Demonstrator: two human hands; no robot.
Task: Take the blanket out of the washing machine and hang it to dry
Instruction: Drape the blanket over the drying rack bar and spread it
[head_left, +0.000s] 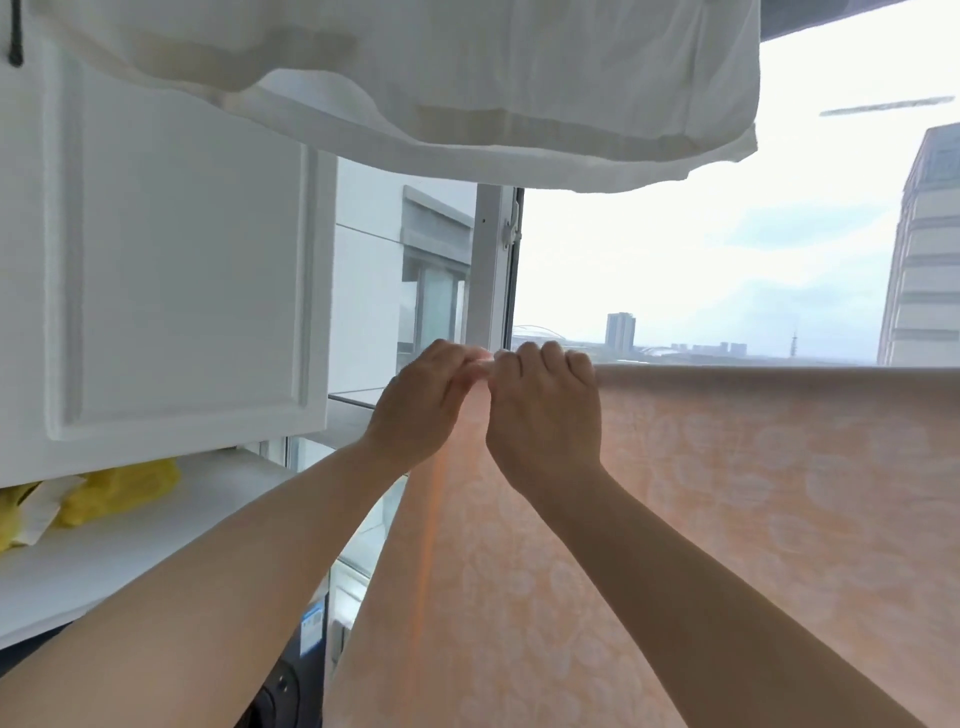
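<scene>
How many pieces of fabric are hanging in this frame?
2. A white cloth hangs overhead across the top; the peach blanket drapes at lower right, both hands gripping its top left edge. Others may hang outside the view.

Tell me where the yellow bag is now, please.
In the head view the yellow bag lies at the far left on the white shelf, just under the white cupboard door and left of the left hand.
</scene>
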